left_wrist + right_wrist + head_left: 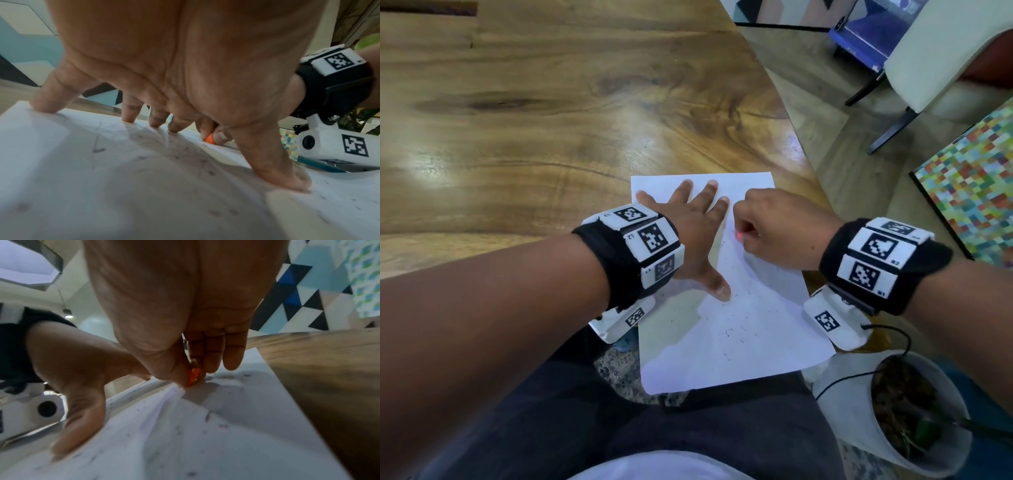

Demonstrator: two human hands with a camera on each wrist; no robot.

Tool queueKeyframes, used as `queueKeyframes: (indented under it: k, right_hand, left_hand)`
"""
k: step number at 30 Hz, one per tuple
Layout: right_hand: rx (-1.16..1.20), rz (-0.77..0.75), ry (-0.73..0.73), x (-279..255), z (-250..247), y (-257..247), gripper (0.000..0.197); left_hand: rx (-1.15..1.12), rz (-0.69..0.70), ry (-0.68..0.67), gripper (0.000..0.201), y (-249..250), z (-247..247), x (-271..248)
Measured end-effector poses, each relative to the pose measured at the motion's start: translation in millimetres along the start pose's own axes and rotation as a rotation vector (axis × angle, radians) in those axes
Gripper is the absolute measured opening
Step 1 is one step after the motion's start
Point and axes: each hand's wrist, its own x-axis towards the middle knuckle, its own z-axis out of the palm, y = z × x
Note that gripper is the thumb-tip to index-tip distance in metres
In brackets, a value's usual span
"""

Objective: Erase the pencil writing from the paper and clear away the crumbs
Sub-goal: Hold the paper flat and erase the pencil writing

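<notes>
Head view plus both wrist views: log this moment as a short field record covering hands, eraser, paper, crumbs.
left hand: fingers spread, pressing flat on the white sheet of paper
right hand: pinches the small orange eraser, tip on the paper
paper: lies on the wooden table, near end overhanging the edge
dark eraser crumbs: scattered over the paper
pencil marks: faint strokes under the left hand's fingers

A glossy wooden table [551, 113] carries one white paper [750, 329] overhanging its near edge
</notes>
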Motion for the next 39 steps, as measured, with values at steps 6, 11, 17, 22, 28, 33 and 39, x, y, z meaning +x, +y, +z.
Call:
queueKeyframes:
  k: [6, 11, 17, 22, 28, 33, 39]
  right_hand:
    - [-0.085, 0.163, 0.085, 35, -15, 14, 0.010]
    - [-0.065, 0.218, 0.070, 42, -23, 19, 0.011]
    - [-0.010, -0.033, 0.010, 1, -7, -6, 0.011]
    - [-0.063, 0.085, 0.060, 29, -13, 8, 0.010]
    - [0.007, 0.187, 0.069, 48, -19, 18, 0.012]
    - [-0.003, -0.004, 0.018, 15, -7, -7, 0.010]
    - [-0.032, 0.122, 0.090, 47, -18, 0, 0.011]
  left_hand:
    - [0.032, 0.001, 0.015, 0.144, 2, -1, -1]
    - [0.068, 0.023, 0.046, 0.136, -3, -3, -1]
    - [0.089, 0.059, 0.099, 0.099, -12, -9, 6]
    - [0.046, 0.016, 0.113, 0.119, -18, -6, 12]
    - [0.009, -0.014, 0.118, 0.130, -21, -4, 11]
    - [-0.007, -0.022, 0.107, 0.130, -16, 0, 8]
    - [-0.003, -0.020, 0.105, 0.130, -15, -2, 8]
